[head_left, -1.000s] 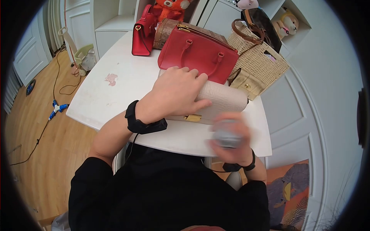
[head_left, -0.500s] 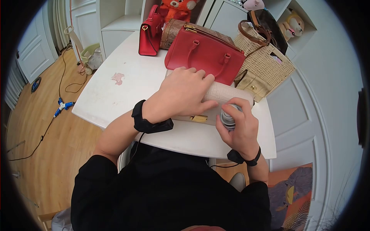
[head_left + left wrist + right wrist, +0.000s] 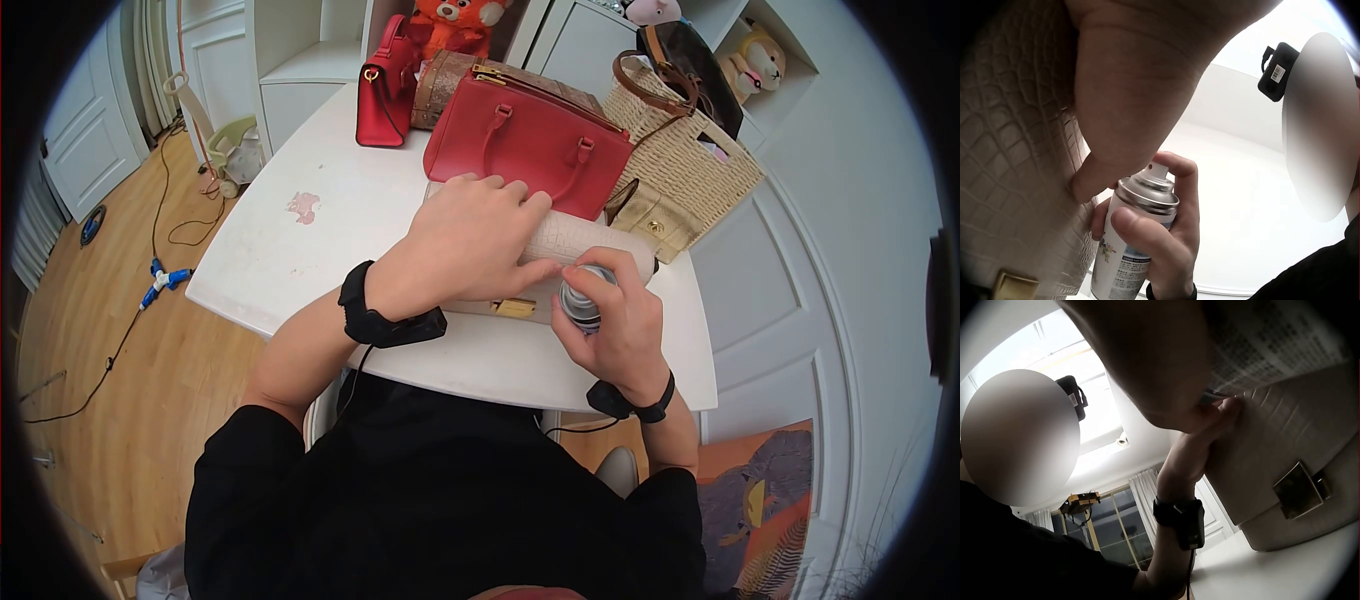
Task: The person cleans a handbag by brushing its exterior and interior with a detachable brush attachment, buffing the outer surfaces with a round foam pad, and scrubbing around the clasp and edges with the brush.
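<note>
A beige crocodile-textured handbag (image 3: 565,240) with a gold clasp (image 3: 515,308) stands on the white table. My left hand (image 3: 465,240) grips it over the top, thumb along the front and the other fingers bent over the far side, their tips hidden. In my right hand (image 3: 632,325) is a spray can (image 3: 1124,269), held close in front of the bag's right part. The index finger lies on its white nozzle (image 3: 1159,170), and the thumb wraps the can's side. Flowers and printed text show on the can's white label.
Behind the beige bag stand a red handbag (image 3: 530,140), a smaller red bag (image 3: 385,95), a woven straw bag (image 3: 690,140) and a small gold bag (image 3: 655,222). The white table (image 3: 250,250) has a worn pinkish patch at left. A cable (image 3: 347,385) hangs from my left wristband.
My right hand, blurred with motion a second ago lower in front of the bag, has risen to the bag with the can and then shifted slightly left. The left hand keeps its hold.
</note>
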Demonstrator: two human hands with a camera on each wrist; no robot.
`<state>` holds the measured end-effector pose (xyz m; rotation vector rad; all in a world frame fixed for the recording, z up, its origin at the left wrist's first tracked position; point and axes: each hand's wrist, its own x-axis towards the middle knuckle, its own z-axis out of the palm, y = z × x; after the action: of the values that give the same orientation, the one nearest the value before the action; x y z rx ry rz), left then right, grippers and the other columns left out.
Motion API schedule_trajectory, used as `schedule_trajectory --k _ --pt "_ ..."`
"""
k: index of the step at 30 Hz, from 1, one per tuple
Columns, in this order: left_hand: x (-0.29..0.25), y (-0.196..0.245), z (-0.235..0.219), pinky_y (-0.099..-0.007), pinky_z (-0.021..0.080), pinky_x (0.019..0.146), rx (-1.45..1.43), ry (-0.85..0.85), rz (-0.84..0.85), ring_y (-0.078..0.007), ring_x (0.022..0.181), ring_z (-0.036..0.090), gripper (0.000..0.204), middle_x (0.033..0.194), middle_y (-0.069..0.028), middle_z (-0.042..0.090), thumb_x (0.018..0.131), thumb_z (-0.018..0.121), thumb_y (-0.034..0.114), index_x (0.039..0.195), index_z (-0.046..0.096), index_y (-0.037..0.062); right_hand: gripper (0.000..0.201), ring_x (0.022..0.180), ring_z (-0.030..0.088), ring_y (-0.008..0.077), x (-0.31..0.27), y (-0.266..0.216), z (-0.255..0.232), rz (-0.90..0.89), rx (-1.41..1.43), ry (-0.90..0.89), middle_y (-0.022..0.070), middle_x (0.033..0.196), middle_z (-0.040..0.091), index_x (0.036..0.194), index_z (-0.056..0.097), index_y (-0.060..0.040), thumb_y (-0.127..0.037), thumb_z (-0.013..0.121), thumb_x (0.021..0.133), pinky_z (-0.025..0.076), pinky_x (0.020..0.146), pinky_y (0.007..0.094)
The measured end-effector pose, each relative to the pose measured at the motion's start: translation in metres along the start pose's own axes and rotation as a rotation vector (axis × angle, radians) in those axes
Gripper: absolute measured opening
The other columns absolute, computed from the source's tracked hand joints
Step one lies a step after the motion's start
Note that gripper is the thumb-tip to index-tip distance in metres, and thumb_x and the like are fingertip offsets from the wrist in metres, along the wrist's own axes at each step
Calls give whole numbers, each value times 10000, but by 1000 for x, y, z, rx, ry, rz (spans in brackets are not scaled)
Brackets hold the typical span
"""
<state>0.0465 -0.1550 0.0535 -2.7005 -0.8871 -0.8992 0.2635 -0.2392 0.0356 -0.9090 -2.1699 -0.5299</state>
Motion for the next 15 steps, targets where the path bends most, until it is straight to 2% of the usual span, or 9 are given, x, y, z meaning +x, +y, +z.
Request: schedule_trajectory --k 7,10,12,13,14,15 --pt "0 1 -2 -453 549 735 -17 -16 -10 -340 881 708 558 933 -146 705 868 719 534 1120 640 42 585 739 687 245 -3 -4 2 -69 18 27 97 1117 640 1227 625 -178 -94 846 693 557 583 341" --pt "0 2 -3 -460 547 744 -21 -19 -9 -345 884 707 566 939 -148 706 873 713 549 1120 642 44 520 772 697 248 -2 -5 -2 -62 22 44 104 1109 653 1168 657 -174 -95 853 692 573 606 339" --pt "0 1 -4 -465 549 775 -1 -44 -21 -353 903 708 590 990 -151 715 882 706 538 1215 631 56 458 806 707 256 2 -1 -10 -50 40 216 115 1092 669 1092 681 -163 -100 870 680 586 632 332" --pt "0 2 -5 -465 549 775 0 -44 -22 -353 903 708 590 990 -151 715 882 706 538 1215 631 56 376 835 712 272 1 6 -17 -37 -6 270 127 1083 679 986 689 -142 -105 886 668 597 653 337" --pt "0 4 -6 -463 547 803 -25 -36 -31 -348 944 702 598 1040 -139 715 879 719 506 1274 613 71 469 834 706 275 2 8 -27 -12 -58 310 145 1084 675 1087 644 -120 -87 881 684 595 681 345" --pt "0 4 -7 -460 546 831 -49 -27 -39 -343 985 697 617 1089 -127 715 875 732 475 1334 594 86 582 846 704 248 8 20 -31 -68 6 426 165 1081 677 1233 563 -104 -70 854 730 587 739 351"
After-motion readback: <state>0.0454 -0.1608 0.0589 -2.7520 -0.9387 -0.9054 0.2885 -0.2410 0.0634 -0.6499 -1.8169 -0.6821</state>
